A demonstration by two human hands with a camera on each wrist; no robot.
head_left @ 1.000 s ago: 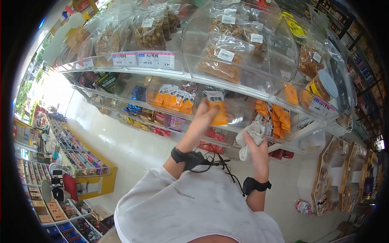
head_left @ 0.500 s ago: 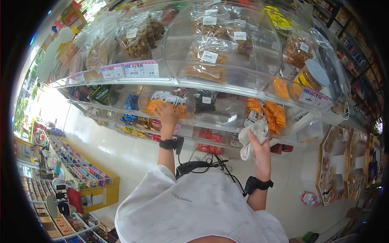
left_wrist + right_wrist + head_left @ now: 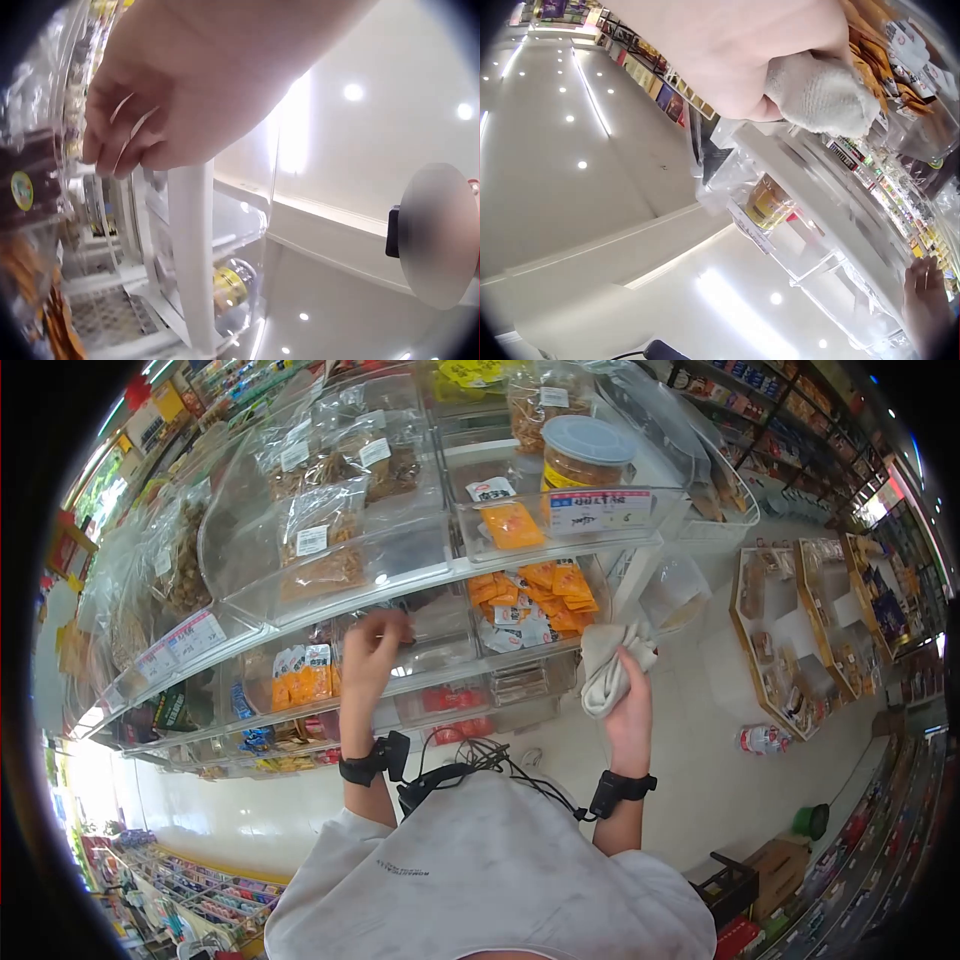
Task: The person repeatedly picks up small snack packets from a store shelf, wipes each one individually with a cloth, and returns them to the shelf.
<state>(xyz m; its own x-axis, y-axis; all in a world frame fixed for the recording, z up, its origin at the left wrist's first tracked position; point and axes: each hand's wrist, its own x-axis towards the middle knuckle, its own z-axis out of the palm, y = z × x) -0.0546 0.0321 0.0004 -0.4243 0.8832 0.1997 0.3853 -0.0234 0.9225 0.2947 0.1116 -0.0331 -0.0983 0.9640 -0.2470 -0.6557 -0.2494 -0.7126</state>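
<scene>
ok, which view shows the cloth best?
Head: most of the cloth, folds included, shows in the right hand. Right wrist gets only a bunched part, closer, the rest hidden by that hand. Left wrist shows none.

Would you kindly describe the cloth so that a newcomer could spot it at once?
Find the clear-fronted shelving unit, then the piled orange-and-white packets beneath its top shelf's right end. Near them, the person's right hand holds the cloth: off-white, crumpled and soft, unlike the bright printed packets.

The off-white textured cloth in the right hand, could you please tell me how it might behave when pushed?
The off-white textured cloth would probably flop, since it lies bunched in the right hand. Its rough-looking surface suggests it may resist slipping.
</scene>
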